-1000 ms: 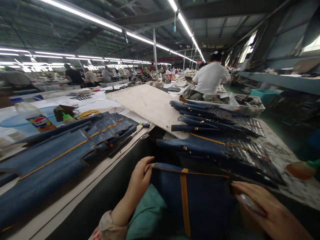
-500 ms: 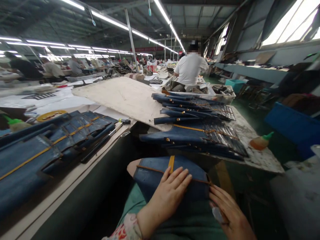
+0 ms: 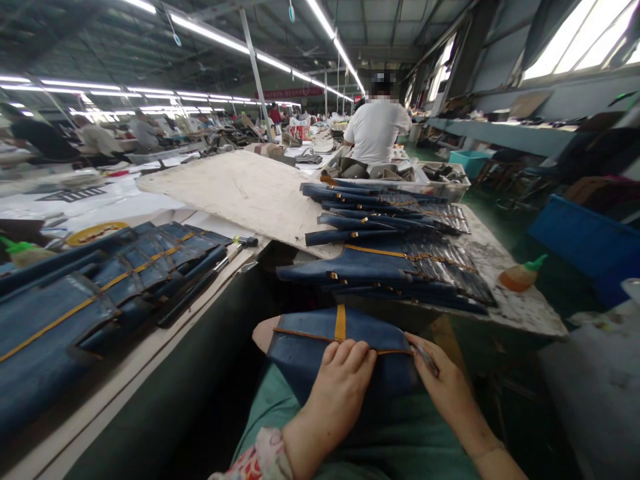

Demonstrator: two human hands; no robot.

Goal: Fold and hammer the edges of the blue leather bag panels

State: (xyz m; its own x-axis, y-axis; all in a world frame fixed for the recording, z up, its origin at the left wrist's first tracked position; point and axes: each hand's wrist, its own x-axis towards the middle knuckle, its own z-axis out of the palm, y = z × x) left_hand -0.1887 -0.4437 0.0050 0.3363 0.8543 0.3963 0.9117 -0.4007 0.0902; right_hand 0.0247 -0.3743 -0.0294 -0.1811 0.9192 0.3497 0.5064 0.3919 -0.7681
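Note:
A blue leather piece (image 3: 310, 333) with a yellow strip across it and a brown seam along it lies over my lap, draped on a pale rounded form (image 3: 264, 335). My left hand (image 3: 345, 377) presses on it from above, fingers together and bent over the brown seam just below the yellow strip. At the right end of the seam, my right hand (image 3: 443, 377) is closed around a slim metal tool (image 3: 427, 359), whose exact kind I cannot make out. The thumb and fingertips of that hand touch the piece's edge.
Stacked blue leather pieces (image 3: 370, 273) lie ahead on a stained table (image 3: 535, 313), near an orange glue bottle (image 3: 520, 275). More blue pieces (image 3: 55, 300) and a black-handled tool (image 3: 245, 241) are on the left bench. A person in white (image 3: 377, 130) sits ahead.
My left fingers have gone from lying flat to bent over the seam. My right hand has moved up to the seam's end, and its tool has turned.

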